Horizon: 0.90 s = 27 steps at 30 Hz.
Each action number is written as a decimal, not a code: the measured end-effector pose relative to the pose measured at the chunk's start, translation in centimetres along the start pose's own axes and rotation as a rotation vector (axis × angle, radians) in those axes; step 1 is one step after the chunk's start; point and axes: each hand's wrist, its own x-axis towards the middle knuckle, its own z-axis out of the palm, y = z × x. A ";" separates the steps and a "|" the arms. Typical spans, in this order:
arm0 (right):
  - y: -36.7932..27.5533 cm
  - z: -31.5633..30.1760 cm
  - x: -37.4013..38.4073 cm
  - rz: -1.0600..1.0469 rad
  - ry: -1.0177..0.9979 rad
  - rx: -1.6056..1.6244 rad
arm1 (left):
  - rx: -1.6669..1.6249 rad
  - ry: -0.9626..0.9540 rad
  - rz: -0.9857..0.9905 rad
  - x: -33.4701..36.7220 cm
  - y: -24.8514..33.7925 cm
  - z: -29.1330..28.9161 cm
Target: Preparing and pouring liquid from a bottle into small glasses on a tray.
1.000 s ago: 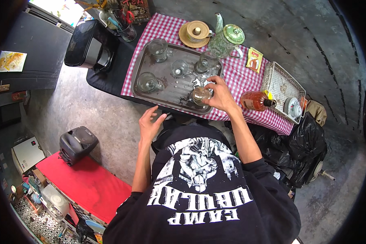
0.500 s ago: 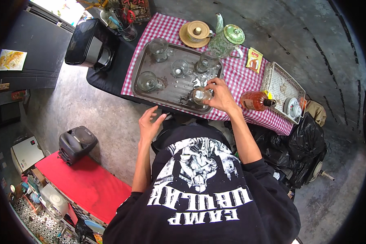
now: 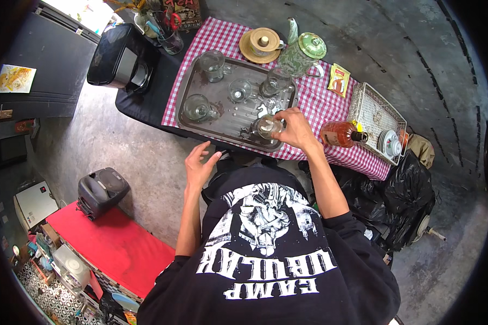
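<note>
My right hand point(image 3: 297, 130) has its fingers closed on a clear glass mug point(image 3: 268, 127) at the near right corner of a brown tray point(image 3: 228, 125). Some of that mug is covered by my fingers. My left hand point(image 3: 200, 165) hovers off the front edge of the table, fingers apart and nothing in it. Several other glass mugs stand on the tray: one at the far left point(image 3: 212, 66), one near left point(image 3: 197, 108), a smaller one in the middle point(image 3: 239, 90) and one at the right point(image 3: 277, 81). Water drops wet the tray.
Behind the tray are a lidded cup on a saucer point(image 3: 263, 41) and a green teapot point(image 3: 302, 51). A yellow packet point(image 3: 339, 80), an amber bottle point(image 3: 337, 134) and a wire basket point(image 3: 378, 115) lie to the right. A black coffee maker point(image 3: 116, 58) stands left.
My right hand and the glass mug in its fingers have shifted very slightly to the right. My left hand stays where it was.
</note>
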 end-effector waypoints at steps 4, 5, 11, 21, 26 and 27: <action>-0.3 -0.2 -0.1 0.014 -0.007 0.007 | 0.000 0.002 0.002 0.0 0.0 0.0; -0.3 -0.2 -0.1 0.014 -0.007 0.007 | 0.003 0.000 0.005 0.0 -0.1 0.0; -0.6 -0.3 -0.1 0.026 -0.019 -0.001 | 0.002 0.001 0.010 -0.1 0.0 0.1; -0.3 -0.2 -0.2 0.012 -0.027 -0.009 | 0.014 -0.003 0.022 -0.1 0.0 0.1; -0.5 -0.3 -0.3 0.023 -0.034 -0.016 | 0.014 -0.006 0.018 -0.2 0.1 0.1; -0.6 -0.4 -0.3 0.023 -0.036 -0.022 | 0.015 -0.009 0.011 -0.2 0.1 0.1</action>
